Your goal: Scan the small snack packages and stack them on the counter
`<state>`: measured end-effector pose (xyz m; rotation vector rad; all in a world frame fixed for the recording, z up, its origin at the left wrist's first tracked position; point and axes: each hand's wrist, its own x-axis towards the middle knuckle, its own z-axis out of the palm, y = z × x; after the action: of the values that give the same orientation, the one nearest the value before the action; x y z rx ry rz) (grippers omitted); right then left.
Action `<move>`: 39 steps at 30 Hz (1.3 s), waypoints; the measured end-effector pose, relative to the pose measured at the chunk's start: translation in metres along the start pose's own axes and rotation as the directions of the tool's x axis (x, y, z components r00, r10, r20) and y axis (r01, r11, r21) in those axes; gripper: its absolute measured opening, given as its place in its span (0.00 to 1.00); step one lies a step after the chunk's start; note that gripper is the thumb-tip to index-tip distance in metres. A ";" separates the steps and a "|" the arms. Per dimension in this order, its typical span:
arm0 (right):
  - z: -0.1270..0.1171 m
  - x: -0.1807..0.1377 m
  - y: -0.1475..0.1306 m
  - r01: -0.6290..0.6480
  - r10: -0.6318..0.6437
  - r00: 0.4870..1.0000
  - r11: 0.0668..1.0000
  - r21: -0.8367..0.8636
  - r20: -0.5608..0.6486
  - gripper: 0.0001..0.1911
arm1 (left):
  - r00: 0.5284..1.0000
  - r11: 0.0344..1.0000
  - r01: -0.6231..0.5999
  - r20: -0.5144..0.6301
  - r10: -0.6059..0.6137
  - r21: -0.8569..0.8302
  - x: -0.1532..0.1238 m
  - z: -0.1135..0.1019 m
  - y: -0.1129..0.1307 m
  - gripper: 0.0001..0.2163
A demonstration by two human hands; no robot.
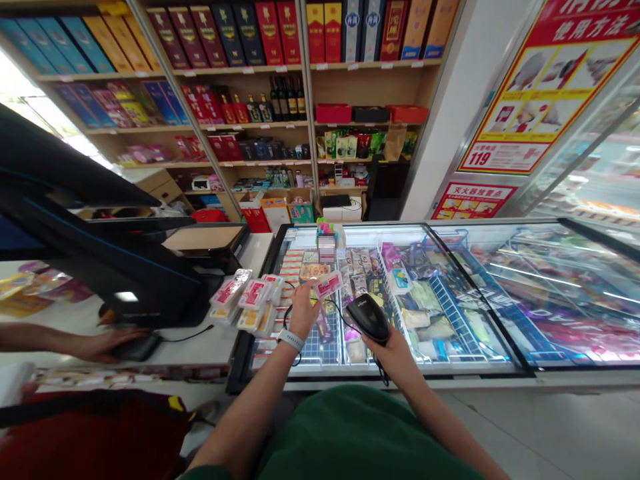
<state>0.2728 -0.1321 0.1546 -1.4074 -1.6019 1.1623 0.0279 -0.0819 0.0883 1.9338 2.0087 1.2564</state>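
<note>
My left hand (304, 312), with a pale watch on its wrist, is closed on the edge of a small clear plastic package with a pink label (329, 285). It holds this package above the glass top of the chest freezer (480, 381). In my right hand (393, 347) is a black barcode scanner (369, 317), its head tilted toward the package. The scanner's dark cord (287, 323) loops behind my left hand. Just left of that hand, similar packages (255, 293) are stacked in piles at the counter's edge.
At the left, a co-worker's hand (107, 343) rests by a black mouse (140, 345) on the counter (200, 347). A large black monitor stand (130, 267) stands there. Shelves of boxed bottles (277, 33) line the back. Frozen goods (425, 300) fill the freezer's wire baskets.
</note>
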 end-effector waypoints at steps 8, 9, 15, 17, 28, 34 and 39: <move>0.001 0.001 -0.006 0.001 0.000 1.000 0.999 -0.042 0.023 0.22 | 0.998 1.000 -0.010 -0.061 0.011 0.013 -0.002 0.000 0.004 0.21; 0.001 0.001 -0.007 0.005 -0.004 1.000 0.999 -0.043 0.026 0.21 | 0.998 1.000 -0.005 -0.064 0.007 0.018 -0.002 0.000 0.004 0.21; 0.004 0.001 -0.010 0.039 -0.037 0.998 0.999 -0.029 0.054 0.18 | 0.998 1.000 0.012 -0.064 -0.011 0.014 -0.003 -0.003 0.004 0.21; 0.004 0.001 -0.007 0.047 -0.045 0.997 0.998 -0.031 0.057 0.18 | 0.997 1.000 0.012 -0.070 -0.012 0.011 -0.004 -0.003 0.005 0.22; 0.007 0.001 0.003 0.060 -0.058 0.997 0.998 -0.031 0.059 0.19 | 0.996 1.000 -0.004 -0.087 0.005 0.012 -0.009 -0.001 0.001 0.22; 0.008 0.000 -0.004 0.077 -0.075 0.995 0.997 -0.020 0.067 0.21 | 0.995 1.000 0.004 -0.098 -0.003 0.010 -0.007 0.000 -0.001 0.22; 0.009 0.001 -0.007 0.081 -0.079 0.993 0.997 -0.015 0.086 0.21 | 0.995 1.000 -0.002 -0.103 0.003 0.006 -0.005 0.000 -0.003 0.23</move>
<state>0.2613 -0.1332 0.1582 -1.3085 -1.7163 1.1771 0.0262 -0.0854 0.0843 1.9119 2.0607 1.3795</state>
